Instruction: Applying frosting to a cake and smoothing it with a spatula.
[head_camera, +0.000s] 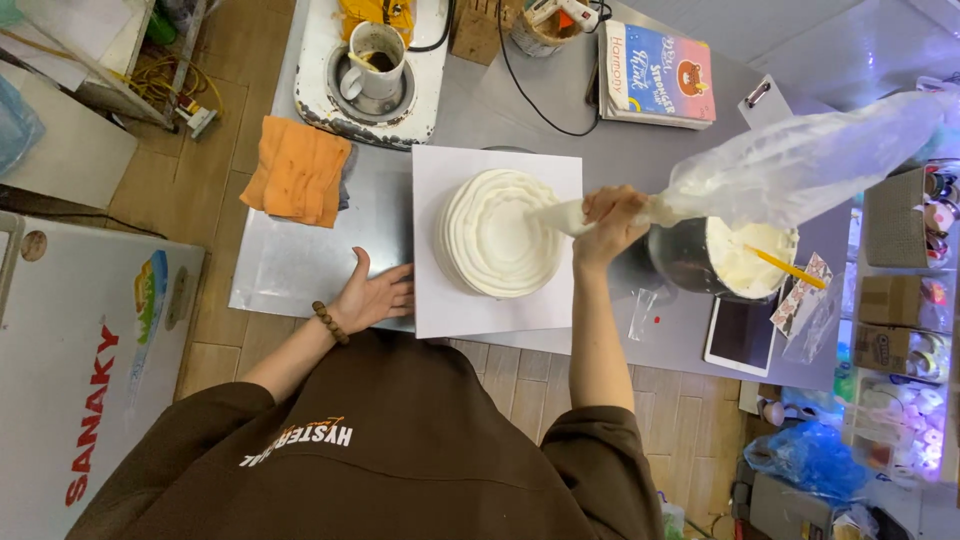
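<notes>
My right hand (608, 215) fingers clench the clear plastic piping bag (790, 165) over the white ridged cake (497, 233) mid-counter; left hand (375, 297) spread flat at the white board's (440, 310) corner. Squeezing unevenly could blotch the ridges.

The cake (498, 232) was set on the board (470, 310), between the folded cloth (297, 170) leftward and the cream bowl (722, 258) rightward.

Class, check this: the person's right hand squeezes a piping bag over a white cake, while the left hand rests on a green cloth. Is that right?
Not quite. The head view shows the left hand flat on the table beside the white board; the cloth is orange and untouched. The right hand does squeeze the piping bag over the cake.
</notes>
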